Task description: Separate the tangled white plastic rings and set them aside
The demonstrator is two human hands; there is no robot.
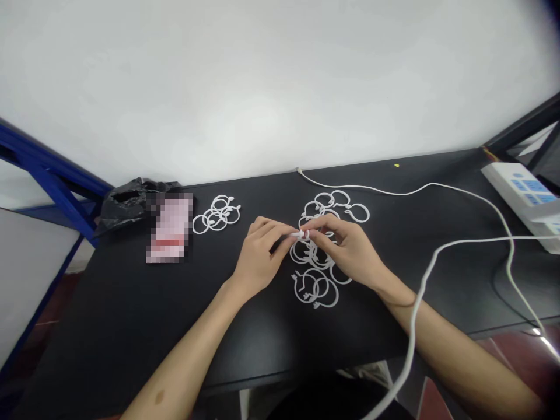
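Observation:
Several thin white plastic rings with small clasp ends lie in a loose pile (336,296) under and around my hands. Between my fingertips, just above that pile, is one white plastic ring (300,234), seen nearly edge-on. My left hand (261,248) pinches it from the left with thumb and fingers. From the other side, my right hand (352,249) pinches its clasp end, thumb and index finger close together. The fingers hide part of the held ring, so I cannot tell if its clasp is joined. A smaller group of similar rings (217,216) lies further left.
On the black table (166,315), a blurred pink-and-red item (172,227) lies beside a black plastic bag (131,201) at left. A white cable (389,191) crosses the back and right; another (424,286) hangs before my right forearm. A white box (520,198) stands at right.

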